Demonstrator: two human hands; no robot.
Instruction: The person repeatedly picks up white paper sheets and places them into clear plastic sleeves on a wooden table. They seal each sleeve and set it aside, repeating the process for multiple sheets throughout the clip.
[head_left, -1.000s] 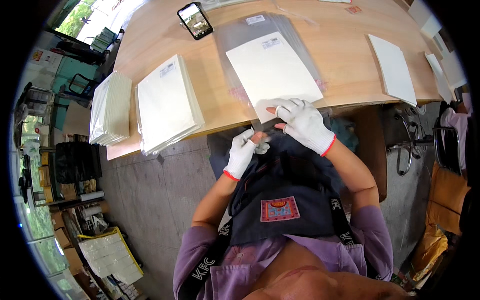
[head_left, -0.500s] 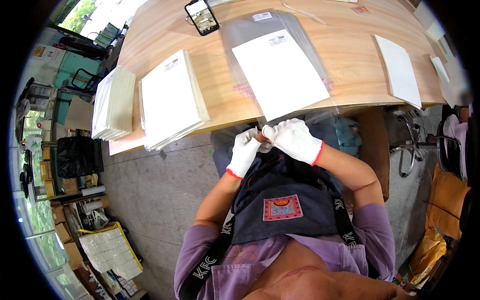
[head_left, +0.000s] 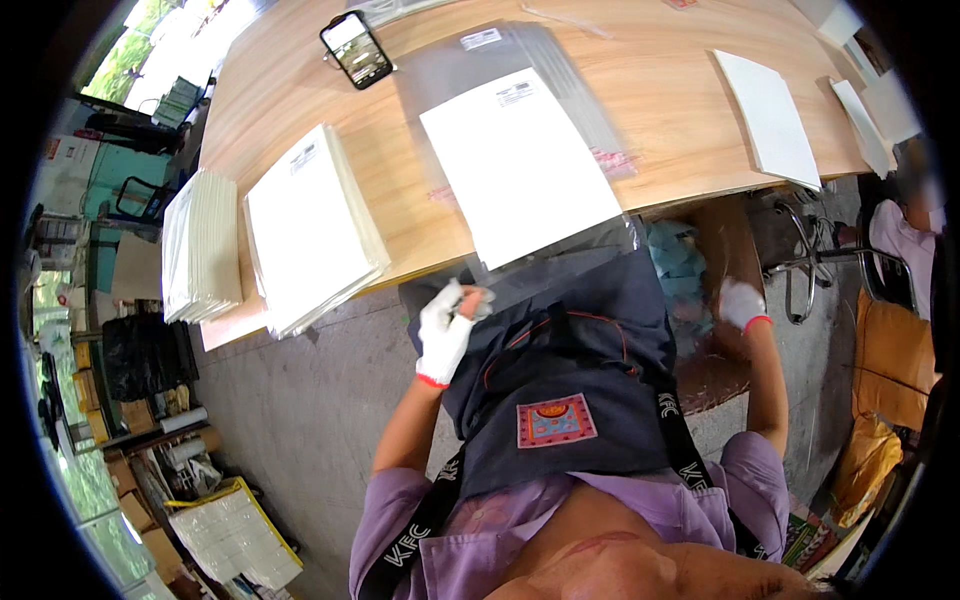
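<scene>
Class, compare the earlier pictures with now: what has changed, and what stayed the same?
The right hand has swung rightward from beside the left hand to the brown box below the table; whether it let go of anything is unclear. The left hand stays near the lower edge of the white sheet. The sheet and both wrapped stacks lie as before.

Two packet stacks (head_left: 312, 235) (head_left: 200, 245), one phone (head_left: 356, 50)

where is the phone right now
In the head view, the phone is on the wooden table, toward the upper left, just left of the clear plastic sleeves.
</scene>
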